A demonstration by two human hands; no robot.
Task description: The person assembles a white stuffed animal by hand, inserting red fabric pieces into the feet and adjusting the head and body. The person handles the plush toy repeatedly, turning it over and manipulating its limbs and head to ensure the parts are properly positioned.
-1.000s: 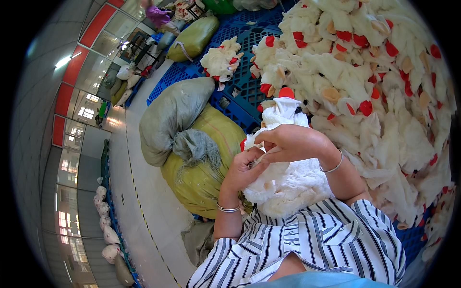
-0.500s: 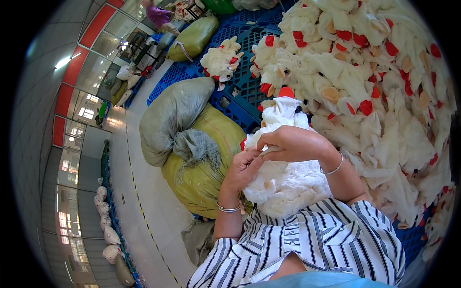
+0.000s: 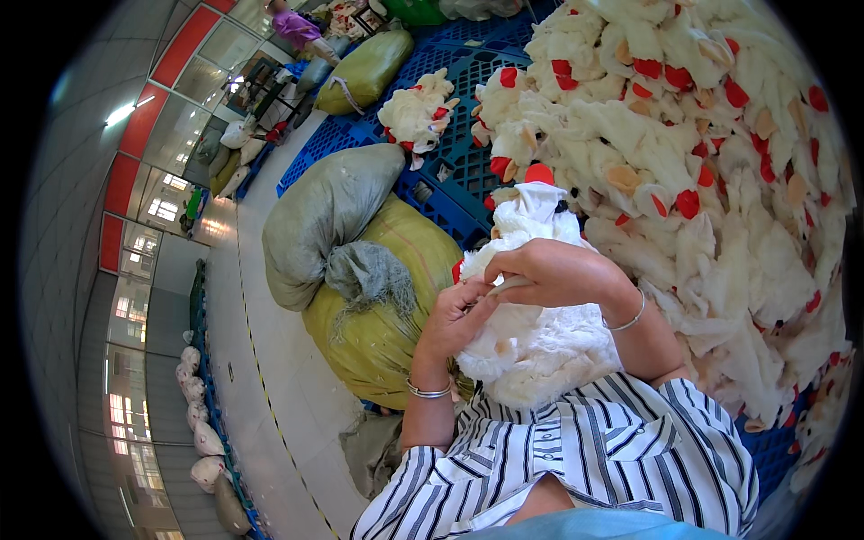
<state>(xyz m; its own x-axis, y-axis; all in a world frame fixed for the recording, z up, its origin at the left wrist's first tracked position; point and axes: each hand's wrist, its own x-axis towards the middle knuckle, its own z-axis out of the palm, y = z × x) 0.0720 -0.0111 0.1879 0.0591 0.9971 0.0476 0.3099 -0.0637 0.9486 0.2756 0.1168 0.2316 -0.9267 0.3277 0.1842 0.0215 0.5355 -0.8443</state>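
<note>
White plush skin (image 3: pixel 549 346), at four o'clock from the view's centre, is pinched by the left hand (image 3: pixel 450 322) and right hand (image 3: pixel 562 273), and might slip if either pinch loosens.

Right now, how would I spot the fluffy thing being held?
Find the huge heap of cream plush toy skins filling the right side. At its left edge, just above the striped shirt in the picture, is a bright white plush skin. Unlike its neighbours, this one is gripped by the left hand and right hand.
</note>
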